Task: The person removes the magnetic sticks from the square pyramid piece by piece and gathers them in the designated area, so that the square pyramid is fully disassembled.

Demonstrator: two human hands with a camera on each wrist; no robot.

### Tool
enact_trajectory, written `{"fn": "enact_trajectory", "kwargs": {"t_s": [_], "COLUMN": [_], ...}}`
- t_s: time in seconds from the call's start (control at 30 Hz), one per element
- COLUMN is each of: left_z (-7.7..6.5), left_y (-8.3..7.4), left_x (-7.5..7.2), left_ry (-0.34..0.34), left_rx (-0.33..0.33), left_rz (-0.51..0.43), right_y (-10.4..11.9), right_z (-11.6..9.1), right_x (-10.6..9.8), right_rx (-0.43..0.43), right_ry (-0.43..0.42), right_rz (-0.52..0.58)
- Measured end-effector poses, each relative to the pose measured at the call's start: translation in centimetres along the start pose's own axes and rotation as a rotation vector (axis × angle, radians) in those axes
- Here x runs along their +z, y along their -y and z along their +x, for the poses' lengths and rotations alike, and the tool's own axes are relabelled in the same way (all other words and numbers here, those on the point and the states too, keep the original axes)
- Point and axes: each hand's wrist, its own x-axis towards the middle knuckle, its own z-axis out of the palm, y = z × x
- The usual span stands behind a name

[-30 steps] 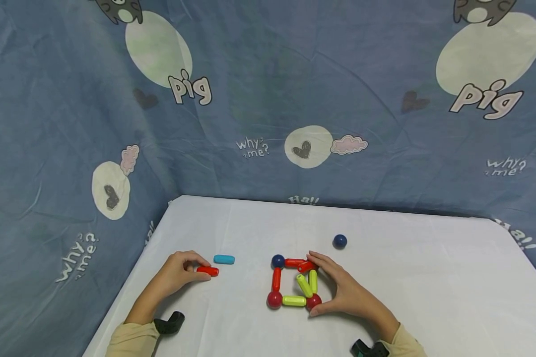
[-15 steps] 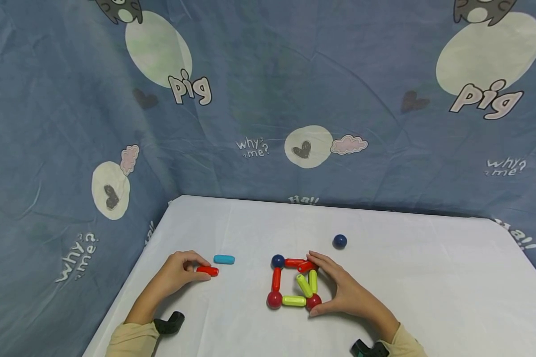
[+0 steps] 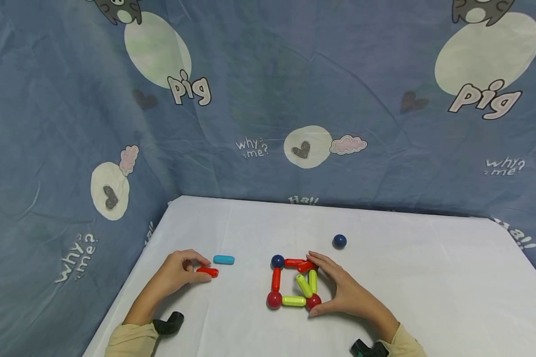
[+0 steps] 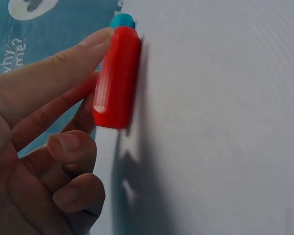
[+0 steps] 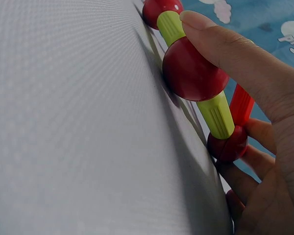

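Low over the table's left part, my left hand pinches a red magnetic rod between thumb and fingers. In the left wrist view this rod lies close to the white surface. A blue rod rests just beyond it. My right hand grips the right side of a square frame of magnetic balls and rods. Its thumb presses the near red ball; its fingers curl about the far red ball, hidden in the head view. A yellow-green rod and a red rod slant up from the right corners.
A loose dark blue ball lies beyond the frame on the white table. A patterned blue cloth hangs behind and at the left. Black straps with devices sit at both wrists.
The left thumb and index finger have spread very slightly, and the red rod has dropped a touch toward the near side. The right hand and the frame stay put.
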Motion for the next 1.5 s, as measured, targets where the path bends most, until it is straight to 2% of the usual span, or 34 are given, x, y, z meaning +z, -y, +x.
{"fn": "enact_trajectory", "kwargs": {"t_s": [0.1, 0.23, 0.4, 0.67, 0.83, 1.0, 1.13, 1.5], "left_z": [0.0, 0.1, 0.8, 2.4, 3.1, 3.4, 3.3, 3.0], "left_y": [-0.9, -2.6, -5.5, -11.3, -13.7, -14.7, -14.9, -15.1], "left_x": [0.1, 0.8, 2.2, 5.6, 7.8, 9.9, 11.2, 12.3], "left_ry": [-0.006, 0.008, 0.056, 0.188, 0.273, 0.346, 0.391, 0.390], "left_rx": [0.041, 0.147, 0.272, 0.312, 0.341, 0.362, 0.347, 0.343], "left_rz": [-0.015, -0.050, -0.059, -0.019, -0.036, -0.044, -0.046, -0.032], "right_y": [0.1, 0.1, 0.0, 0.0, 0.0, -0.1, -0.1, -0.2], "right_z": [0.0, 0.0, 0.1, 0.1, 0.1, 0.0, 0.0, -0.1], "right_x": [0.0, -0.1, -0.1, -0.1, 0.0, -0.1, -0.1, -0.1], "right_rx": [0.001, 0.002, -0.002, -0.029, -0.008, -0.017, -0.027, -0.038], "right_ry": [0.002, 0.005, 0.004, 0.000, 0.004, -0.001, -0.004, -0.003], "right_rz": [-0.003, -0.007, -0.003, -0.004, 0.001, 0.006, 0.000, 0.007]}}
